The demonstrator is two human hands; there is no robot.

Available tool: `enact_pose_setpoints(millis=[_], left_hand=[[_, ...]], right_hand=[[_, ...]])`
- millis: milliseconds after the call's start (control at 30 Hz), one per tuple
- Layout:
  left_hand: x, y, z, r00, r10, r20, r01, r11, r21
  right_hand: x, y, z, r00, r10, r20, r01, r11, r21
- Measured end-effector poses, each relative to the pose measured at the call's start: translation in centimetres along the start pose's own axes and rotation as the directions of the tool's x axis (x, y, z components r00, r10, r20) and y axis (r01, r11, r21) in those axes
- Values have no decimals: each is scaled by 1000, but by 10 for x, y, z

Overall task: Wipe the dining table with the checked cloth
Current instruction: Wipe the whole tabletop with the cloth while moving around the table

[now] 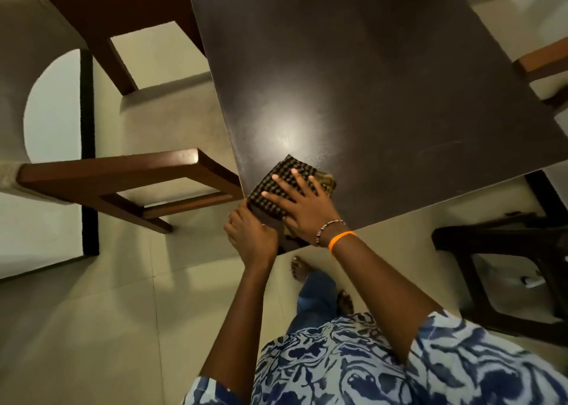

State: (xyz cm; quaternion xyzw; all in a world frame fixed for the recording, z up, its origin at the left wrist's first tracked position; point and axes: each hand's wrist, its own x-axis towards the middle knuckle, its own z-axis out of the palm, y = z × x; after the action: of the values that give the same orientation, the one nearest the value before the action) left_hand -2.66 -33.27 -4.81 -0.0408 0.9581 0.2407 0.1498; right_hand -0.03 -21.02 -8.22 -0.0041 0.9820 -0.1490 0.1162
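head view. desk (368, 75): dark brown top, matte, one pale glare patch near its near-left corner. checked cloth (284, 178): folded, dark with a light check, lying flat on the desk's near-left corner, one edge at the corner's rim. right hand (302, 206): palm down, fingers spread and straight, pressing on top of the checked cloth; bead bracelet (330, 228) and orange band (341, 240) at the wrist. left hand (250, 234): at the desk's corner edge just beside the cloth, touching the right hand's thumb side; fingers curl under the rim, and whether they grip the cloth or only the edge cannot be told. the hands sit close together. wooden armchair (116, 171): reddish-brown frame, beige cushion, left of the desk. dark stool (504, 244): lower right, on the floor. floor (92, 327): pale tiles. person: blue-and-white patterned top, bare feet below the desk edge.
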Motion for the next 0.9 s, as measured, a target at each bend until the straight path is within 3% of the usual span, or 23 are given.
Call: enact_pose_setpoints(millis=[133, 233, 433, 500, 567, 633, 700, 800, 900], left_hand=[[-1, 29, 20, 955, 282, 94, -290, 953, 90], [1, 60, 35, 883, 430, 187, -451, 888, 85], [6, 104, 60, 798, 538, 272, -576, 813, 81], [5, 112, 65, 792, 550, 266, -583, 810, 63], [4, 119, 69, 803, 543, 246, -569, 821, 46], [2, 123, 70, 821, 530, 212, -548, 836, 32], [2, 128, 72, 838, 515, 181, -525, 851, 5], [4, 137, 74, 862, 484, 147, -489, 872, -8], [3, 146, 77, 894, 436, 101, -439, 898, 15]], right_hand=[[-26, 84, -18, 974, 220, -51, -222, 974, -39], [-57, 156, -35, 883, 443, -156, -453, 891, -29], [-97, 235, -56, 597, 786, -161, -767, 618, 173], [-86, 228, -54, 528, 834, -160, -804, 552, 220], [-71, 208, -51, 505, 847, -164, -819, 530, 218], [-54, 183, -47, 572, 800, -182, -783, 599, 170], [-37, 157, -41, 685, 699, -206, -690, 713, 126], [-16, 127, -30, 870, 450, -200, -452, 891, 39], [-23, 145, -35, 967, 199, -160, -206, 978, -34]])
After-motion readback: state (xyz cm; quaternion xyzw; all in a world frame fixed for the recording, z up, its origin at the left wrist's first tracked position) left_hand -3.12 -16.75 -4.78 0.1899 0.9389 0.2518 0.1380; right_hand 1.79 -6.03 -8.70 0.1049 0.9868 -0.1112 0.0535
